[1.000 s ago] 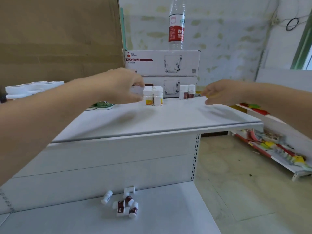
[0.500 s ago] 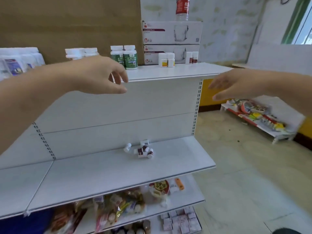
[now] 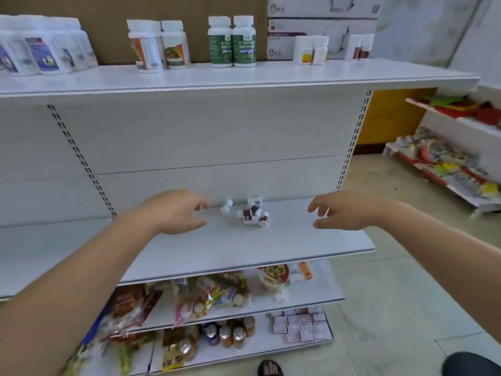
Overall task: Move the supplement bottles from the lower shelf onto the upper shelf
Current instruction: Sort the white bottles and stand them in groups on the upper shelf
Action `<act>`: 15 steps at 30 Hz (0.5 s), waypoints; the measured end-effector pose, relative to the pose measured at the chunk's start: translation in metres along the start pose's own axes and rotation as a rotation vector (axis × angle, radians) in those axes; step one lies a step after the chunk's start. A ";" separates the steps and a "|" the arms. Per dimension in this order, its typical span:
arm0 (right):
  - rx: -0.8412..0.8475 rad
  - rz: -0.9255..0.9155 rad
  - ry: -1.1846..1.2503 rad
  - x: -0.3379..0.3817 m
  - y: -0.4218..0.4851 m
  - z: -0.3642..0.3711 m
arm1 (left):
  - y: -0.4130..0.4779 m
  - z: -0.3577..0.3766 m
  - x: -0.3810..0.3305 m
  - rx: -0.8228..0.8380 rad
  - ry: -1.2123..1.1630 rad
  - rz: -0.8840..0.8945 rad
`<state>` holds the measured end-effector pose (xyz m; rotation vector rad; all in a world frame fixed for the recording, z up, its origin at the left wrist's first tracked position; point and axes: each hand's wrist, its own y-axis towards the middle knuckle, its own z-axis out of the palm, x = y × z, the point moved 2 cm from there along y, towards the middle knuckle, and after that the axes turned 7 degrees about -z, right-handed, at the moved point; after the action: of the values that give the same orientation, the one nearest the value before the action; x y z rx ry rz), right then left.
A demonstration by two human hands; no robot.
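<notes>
Head view: the supplement bottles [image 3: 250,214] lie tumbled at the back of the lower shelf [image 3: 284,248] between the left hand [image 3: 176,211] and right hand [image 3: 344,210], both empty with fingers [image 3: 202,205] loosely spread, the left nearer.

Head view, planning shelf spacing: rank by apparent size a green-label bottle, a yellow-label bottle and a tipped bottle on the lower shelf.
1. Green-label bottle, clearly largest.
2. Yellow-label bottle.
3. Tipped bottle on the lower shelf, smallest as seen; its distance differs, so true size against the yellow one is unsure.
</notes>
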<state>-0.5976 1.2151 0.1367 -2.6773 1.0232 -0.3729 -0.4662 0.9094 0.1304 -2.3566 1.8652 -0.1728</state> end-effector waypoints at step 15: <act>-0.271 0.164 0.474 -0.042 0.291 0.145 | 0.243 0.185 0.029 -0.126 -0.534 -0.346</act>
<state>-0.7599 1.0534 -0.0981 -2.7725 1.5109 -0.9253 -0.6613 0.8316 -0.0934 -2.4617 1.2513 0.5070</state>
